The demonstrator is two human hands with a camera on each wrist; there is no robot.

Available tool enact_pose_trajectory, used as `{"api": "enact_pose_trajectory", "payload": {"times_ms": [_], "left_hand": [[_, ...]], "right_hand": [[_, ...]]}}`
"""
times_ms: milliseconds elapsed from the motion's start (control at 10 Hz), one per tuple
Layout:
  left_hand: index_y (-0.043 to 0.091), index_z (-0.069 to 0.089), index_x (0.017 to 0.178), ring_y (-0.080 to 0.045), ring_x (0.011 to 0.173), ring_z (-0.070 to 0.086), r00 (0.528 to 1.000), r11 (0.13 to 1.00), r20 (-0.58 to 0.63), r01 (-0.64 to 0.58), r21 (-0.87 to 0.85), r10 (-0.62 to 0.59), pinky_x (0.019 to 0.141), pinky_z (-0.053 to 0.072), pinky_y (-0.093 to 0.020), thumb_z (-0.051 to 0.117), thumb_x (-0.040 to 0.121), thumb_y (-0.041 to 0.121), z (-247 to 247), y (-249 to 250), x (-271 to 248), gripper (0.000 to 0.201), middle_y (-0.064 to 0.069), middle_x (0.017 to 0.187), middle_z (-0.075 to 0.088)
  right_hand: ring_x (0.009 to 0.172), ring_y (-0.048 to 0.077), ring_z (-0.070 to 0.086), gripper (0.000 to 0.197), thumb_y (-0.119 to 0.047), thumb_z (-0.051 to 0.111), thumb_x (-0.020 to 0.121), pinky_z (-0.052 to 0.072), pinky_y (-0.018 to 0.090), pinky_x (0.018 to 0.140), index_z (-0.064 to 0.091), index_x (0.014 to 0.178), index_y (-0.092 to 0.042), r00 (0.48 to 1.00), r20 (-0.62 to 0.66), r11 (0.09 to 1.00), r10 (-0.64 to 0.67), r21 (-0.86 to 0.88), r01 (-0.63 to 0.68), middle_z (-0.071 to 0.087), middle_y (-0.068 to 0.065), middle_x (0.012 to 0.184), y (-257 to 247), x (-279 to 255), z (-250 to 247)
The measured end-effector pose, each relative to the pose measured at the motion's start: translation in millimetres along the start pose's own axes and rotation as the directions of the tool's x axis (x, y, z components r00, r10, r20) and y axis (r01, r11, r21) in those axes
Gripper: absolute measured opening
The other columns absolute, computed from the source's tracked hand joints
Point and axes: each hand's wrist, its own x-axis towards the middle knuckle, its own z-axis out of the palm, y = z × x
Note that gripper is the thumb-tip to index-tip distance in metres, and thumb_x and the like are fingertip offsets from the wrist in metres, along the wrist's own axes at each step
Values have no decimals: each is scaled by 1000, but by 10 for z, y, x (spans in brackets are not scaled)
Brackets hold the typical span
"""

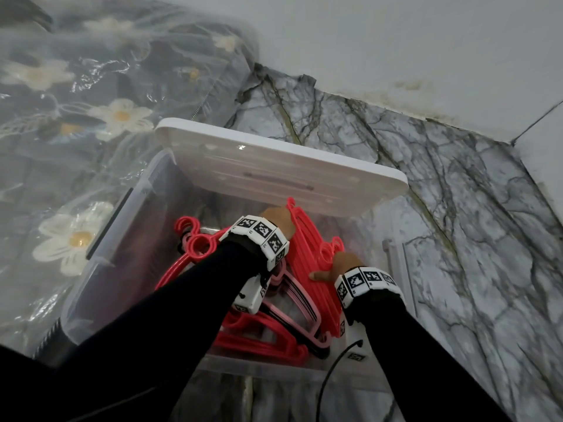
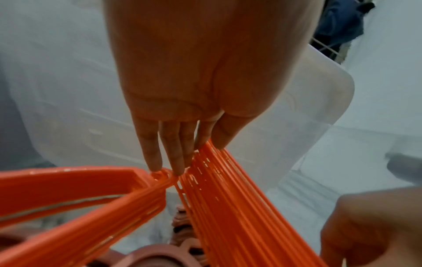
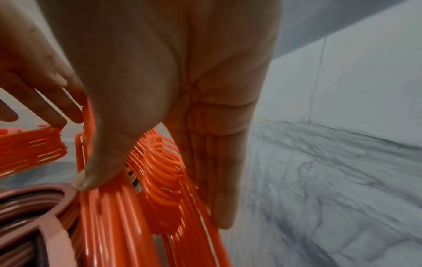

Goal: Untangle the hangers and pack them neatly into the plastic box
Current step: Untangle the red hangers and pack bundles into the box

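**Straight fingers steadying a red stack inside the box**

The fingers [image 2: 157, 153] of the left hand [image 1: 275, 216] are lying straight and close together, their tips resting on the far end of an upright stack of red hangers [image 1: 307, 263]; nothing is curled round it. The right hand [image 1: 344, 264] is taking the same stack nearer its hooks, with flat fingers [image 3: 219, 180] along the outer face and the thumb pressing the inner face, so the stack is being lightly clamped between them.

The stack is standing on edge against the right wall of the clear plastic box [image 1: 100, 269], whose white lid [image 1: 274, 166] is resting partly over the far end.

The hangers are looking thin, light, stiff and smooth, so a loose stack is likely to fan out or slide; gripping near the hooks and at one shoulder end should be holding it square.

Counting: one box, one lid, two hands. Three groups of hangers are showing: this red stack, a second red bundle [image 1: 195, 248] lying at the left, and a pink set [image 1: 292, 300] between them. Single hangers are too tightly packed to count.
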Motion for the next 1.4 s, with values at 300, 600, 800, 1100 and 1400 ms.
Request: {"api": "enact_pose_trajectory", "payload": {"times_ms": [300,600,800,1100,1400], "left_hand": [[10,47,124,-32,115,53,984,907,-129,-57,417,120,91,43,-43,66,78,48,34,-523,74,63,-12,123,55],[13,51,121,-31,104,63,978,894,-139,-78,441,154,78,49,-39,55,92,36,157,-778,167,37,-8,115,64],[11,48,125,-30,116,53,980,884,-157,-36,467,122,92,41,-41,55,89,38,202,-717,219,46,-10,125,57],[7,66,100,-35,100,64,993,938,-58,-76,339,102,78,50,-38,51,91,27,184,-392,303,26,-16,108,67],[7,64,116,-27,106,63,977,902,204,-148,405,69,88,52,-33,59,91,22,575,-346,359,30,-10,116,65]], "right_hand": [[64,13,52,104,-70,77,50,41,22,66,43,128,-11,998,-59,999,34,9,-34,57,-5,91,-85,-43,-3],[112,29,58,104,-67,76,58,50,33,92,42,132,-1,970,-207,989,129,-43,-141,40,15,140,-319,-52,253],[99,27,64,82,-56,74,63,53,34,84,46,126,-13,953,-275,991,126,-1,-131,45,10,140,-301,-30,306],[100,25,60,127,-74,75,38,46,30,80,35,141,-10,992,42,991,120,54,-122,58,7,120,-111,118,107],[99,25,62,115,-47,88,53,44,27,74,30,145,-9,984,110,984,143,92,-153,64,8,111,-16,54,-75]]}}
